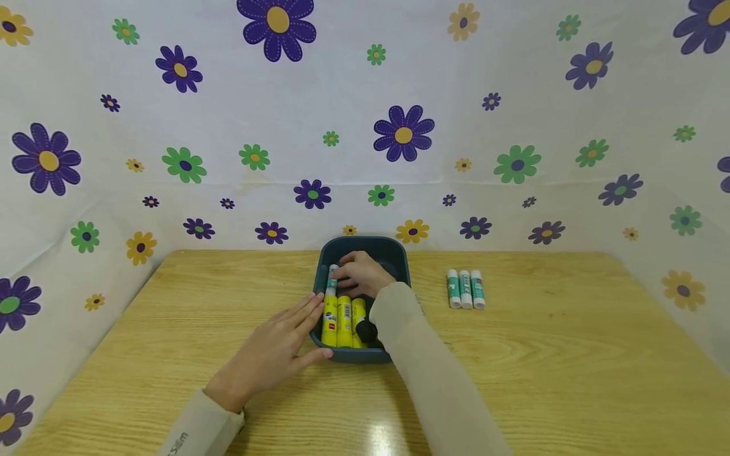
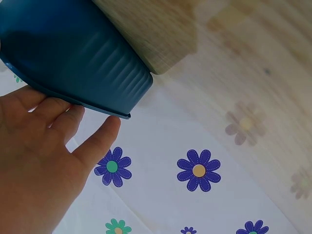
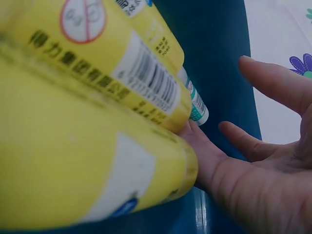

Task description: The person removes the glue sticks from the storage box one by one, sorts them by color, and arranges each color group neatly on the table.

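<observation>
A dark blue plastic basket stands near the back of the table. Several yellow glue sticks lie side by side in its near half. Beyond them, along the left wall, lies a slimmer white-and-green glue stick. My right hand is inside the basket, its fingers beside this slim stick. In the right wrist view the thumb and fingers are spread, with the green-labelled end past the fingertips. My left hand rests its extended fingers on the basket's left rim, thumb at the near corner.
Three white-and-green glue sticks stand in a row on the wooden table, right of the basket. A white cloth with printed flowers hangs behind and at both sides. A small black device sits at the right wrist.
</observation>
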A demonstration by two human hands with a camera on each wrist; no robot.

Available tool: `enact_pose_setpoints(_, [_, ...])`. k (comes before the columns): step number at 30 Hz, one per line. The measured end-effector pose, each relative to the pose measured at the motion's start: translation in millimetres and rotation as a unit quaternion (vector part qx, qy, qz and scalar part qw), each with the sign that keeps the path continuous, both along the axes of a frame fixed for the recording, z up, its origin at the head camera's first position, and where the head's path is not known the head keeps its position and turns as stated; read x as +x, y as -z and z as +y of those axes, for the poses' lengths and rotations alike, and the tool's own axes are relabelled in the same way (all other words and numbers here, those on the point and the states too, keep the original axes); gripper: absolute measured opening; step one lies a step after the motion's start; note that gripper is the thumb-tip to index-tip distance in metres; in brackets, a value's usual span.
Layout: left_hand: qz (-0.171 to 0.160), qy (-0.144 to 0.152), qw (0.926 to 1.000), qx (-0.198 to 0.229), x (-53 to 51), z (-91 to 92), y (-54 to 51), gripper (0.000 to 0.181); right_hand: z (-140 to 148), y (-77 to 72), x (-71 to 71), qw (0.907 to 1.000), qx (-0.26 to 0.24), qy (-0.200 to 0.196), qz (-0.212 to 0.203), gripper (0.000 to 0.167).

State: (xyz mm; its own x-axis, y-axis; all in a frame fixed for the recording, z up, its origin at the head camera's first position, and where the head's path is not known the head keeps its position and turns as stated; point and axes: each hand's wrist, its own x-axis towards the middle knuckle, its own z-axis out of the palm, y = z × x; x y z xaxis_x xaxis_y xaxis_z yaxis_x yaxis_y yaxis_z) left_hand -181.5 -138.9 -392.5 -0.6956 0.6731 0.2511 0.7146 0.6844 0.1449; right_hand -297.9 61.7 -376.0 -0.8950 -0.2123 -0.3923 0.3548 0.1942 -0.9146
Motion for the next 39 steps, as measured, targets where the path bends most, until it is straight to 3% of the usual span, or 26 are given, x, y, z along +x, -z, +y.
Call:
enact_pose_setpoints(19, [-0.001,0.002,1.0,0.002,-0.4,0.2,-1.1,0.08,-1.2,4.7,-3.1,0.9993,-0.034,0.006,-0.013,0.061])
enact_pose_setpoints(27, [-0.004,0.002,1.0,-0.005,-0.1,-0.6,-0.9,0.08,-1.7,4.5,-2.2,0.9953,-0.093,-0.023,-0.018,0.066])
enact_pose_setpoints(39, [-0.01,0.001,0.9999,0.0,0.3,-1.2,-0.1,0.08,-2.8,3.4,-2.0,0.9963,-0.083,-0.025,-0.003,0.066])
